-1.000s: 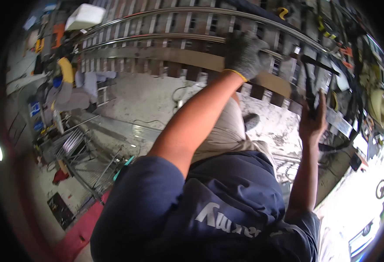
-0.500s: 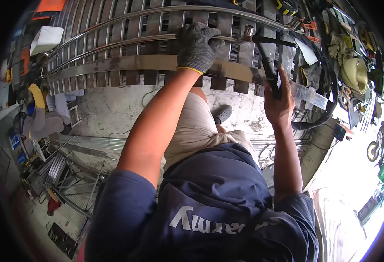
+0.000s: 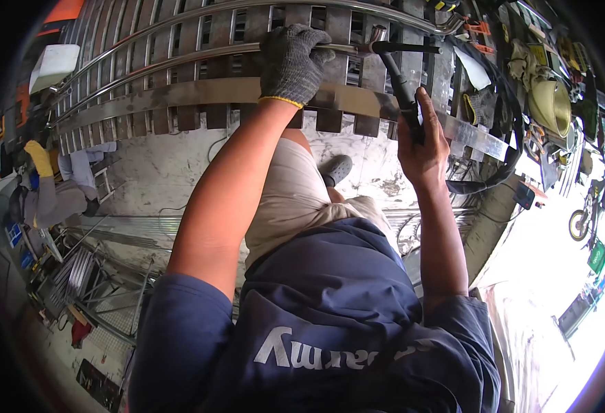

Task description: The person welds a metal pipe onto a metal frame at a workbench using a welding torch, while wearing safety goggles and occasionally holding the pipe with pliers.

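My left hand, in a dark grey knit glove with a yellow cuff, is closed around a shiny metal tube lying across the slatted metal bench. Bare, my right hand grips the black handle of what looks like a TIG welding torch. The torch head is at the tube's right end, beside a short upright tube stub. Whether the nozzle touches the metal cannot be made out. A longer bent tube lies behind, roughly parallel to the held one.
A flat metal bar runs along the front of the slatted bench. A white block is at the left. Black cable hangs at the right, near a glove. Another person's yellow-gloved hand shows at far left.
The whole view has shifted, so bench and hands appear farther left and higher. The torch head has come slightly closer to the tube's end. My left hand keeps its hold.
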Demonstrator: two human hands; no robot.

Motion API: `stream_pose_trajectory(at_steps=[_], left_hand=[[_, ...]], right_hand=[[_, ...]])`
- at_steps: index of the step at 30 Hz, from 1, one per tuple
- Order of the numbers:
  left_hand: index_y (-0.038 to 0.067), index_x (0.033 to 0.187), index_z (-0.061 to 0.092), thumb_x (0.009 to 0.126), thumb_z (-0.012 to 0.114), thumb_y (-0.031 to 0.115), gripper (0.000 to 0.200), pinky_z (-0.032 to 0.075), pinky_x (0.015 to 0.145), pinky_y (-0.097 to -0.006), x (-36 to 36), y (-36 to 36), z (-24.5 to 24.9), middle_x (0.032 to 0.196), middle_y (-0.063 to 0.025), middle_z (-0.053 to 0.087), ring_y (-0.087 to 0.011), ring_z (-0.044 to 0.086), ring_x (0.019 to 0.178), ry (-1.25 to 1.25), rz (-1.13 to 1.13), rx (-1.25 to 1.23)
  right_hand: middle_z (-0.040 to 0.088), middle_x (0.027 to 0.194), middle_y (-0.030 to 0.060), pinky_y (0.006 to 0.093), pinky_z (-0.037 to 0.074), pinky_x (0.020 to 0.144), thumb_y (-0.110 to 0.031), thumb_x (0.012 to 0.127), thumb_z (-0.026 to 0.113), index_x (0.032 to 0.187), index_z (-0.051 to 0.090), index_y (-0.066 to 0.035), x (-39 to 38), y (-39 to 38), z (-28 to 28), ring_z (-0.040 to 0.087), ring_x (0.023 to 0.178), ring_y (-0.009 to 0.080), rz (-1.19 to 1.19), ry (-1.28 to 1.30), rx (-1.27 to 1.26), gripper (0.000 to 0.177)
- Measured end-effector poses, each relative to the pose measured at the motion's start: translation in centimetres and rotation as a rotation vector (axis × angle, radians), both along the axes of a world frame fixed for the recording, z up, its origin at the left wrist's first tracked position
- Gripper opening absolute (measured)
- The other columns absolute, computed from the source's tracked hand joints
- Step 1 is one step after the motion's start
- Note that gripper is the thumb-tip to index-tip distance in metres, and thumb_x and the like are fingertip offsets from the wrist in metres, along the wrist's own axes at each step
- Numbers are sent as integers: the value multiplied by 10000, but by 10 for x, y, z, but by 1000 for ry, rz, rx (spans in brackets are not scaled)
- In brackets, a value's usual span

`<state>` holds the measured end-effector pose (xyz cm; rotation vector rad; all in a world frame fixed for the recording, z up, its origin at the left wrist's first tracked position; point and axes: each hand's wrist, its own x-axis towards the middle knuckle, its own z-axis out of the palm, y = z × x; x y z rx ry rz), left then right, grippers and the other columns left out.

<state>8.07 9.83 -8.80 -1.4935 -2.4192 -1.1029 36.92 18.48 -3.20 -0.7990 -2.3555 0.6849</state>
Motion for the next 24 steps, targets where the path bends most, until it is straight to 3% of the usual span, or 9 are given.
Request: stream_pose_trajectory(at_steps=[11,14,17,22,24], left_hand=[[142,1066,870,803,966,225,292,605,964,-487,-2,0,-5,1075,-102,827,-370,776,1042,-1,-22,57],[142,1066,873,799,970,224,296,605,966,-486,-2,0,-6,1077,-105,827,-371,775,1044,-10,-19,50],[141,1066,875,794,972,222,300,604,972,-483,-1,-1,-3,1078,-107,827,-372,775,1045,-24,-12,47],[140,1063,876,789,971,218,300,602,976,-482,-1,-1,-5,1079,-108,827,-371,774,1041,2,-3,53],[178,1067,879,784,973,268,312,563,1022,-491,-2,-1,-9,1116,-68,819,-333,745,1106,-22,2,18]], right_hand=[[804,1223,251,490,680,766,-93,1055,794,1696,554,-116,-1,2,2,833,972,417,25,-26,36,684],[773,1425,270,476,685,944,-108,1059,802,1672,583,-91,1,1,3,819,1203,427,1,-69,-50,651],[799,1128,234,495,670,719,-111,1064,784,1699,553,-143,-2,1,0,825,903,408,19,-44,40,677],[796,1116,225,499,669,691,-137,1069,784,1685,572,-153,-2,0,-4,821,875,405,-5,-61,50,651],[797,1122,218,498,667,683,-139,1071,784,1679,579,-157,-3,-1,-5,821,868,403,-7,-68,57,642]])
